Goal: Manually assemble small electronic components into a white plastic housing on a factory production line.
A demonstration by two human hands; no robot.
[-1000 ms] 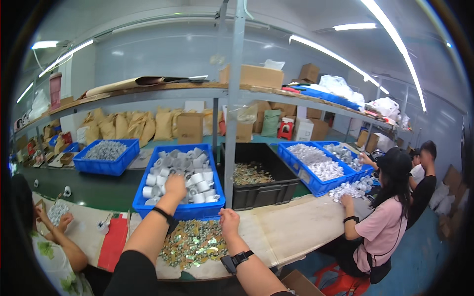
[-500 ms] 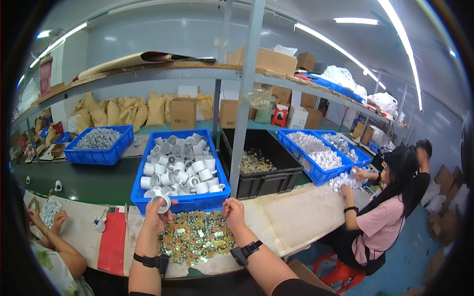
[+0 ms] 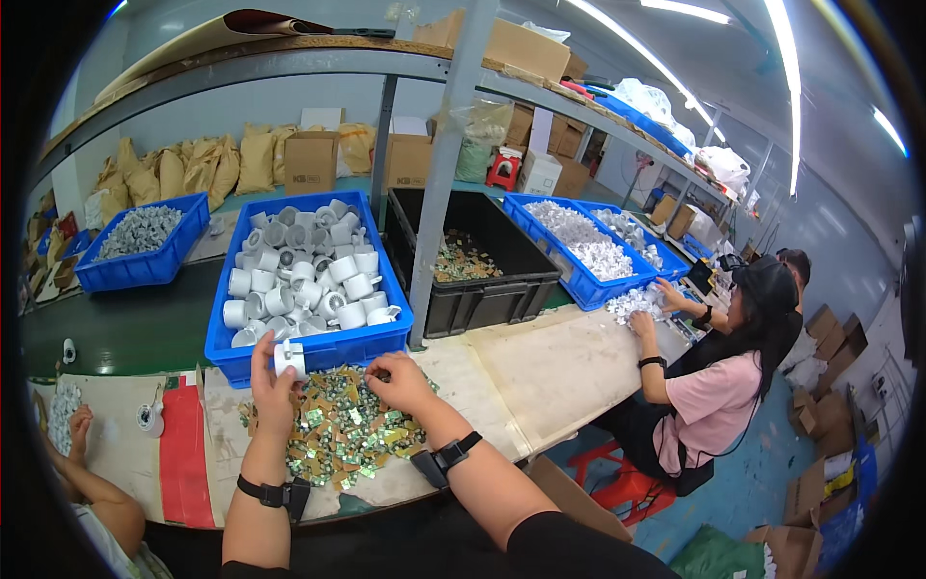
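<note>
My left hand (image 3: 274,394) grips a white cup-shaped plastic housing (image 3: 288,358) between thumb and fingers, just in front of the blue crate. Below and to the right of it, small green and amber circuit boards (image 3: 352,434) lie in a loose heap on the worktable. Over the heap's far edge is my right hand (image 3: 399,384), its fingers bent and pinched together; whatever they hold is hidden. The blue crate (image 3: 384,338) behind both hands is filled with similar white housings (image 3: 299,275).
A black crate (image 3: 497,307) with more boards stands beyond a metal shelf post (image 3: 446,174). At right, a co-worker in a pink shirt (image 3: 714,396) handles small white parts (image 3: 632,301). Another person's arm (image 3: 101,487) is at left, near a red strip (image 3: 185,454).
The view has swung right and down. My left hand has turned the housing, so its side now shows instead of its ringed end. My right hand has come closer to the left, its fingers now pinched.
</note>
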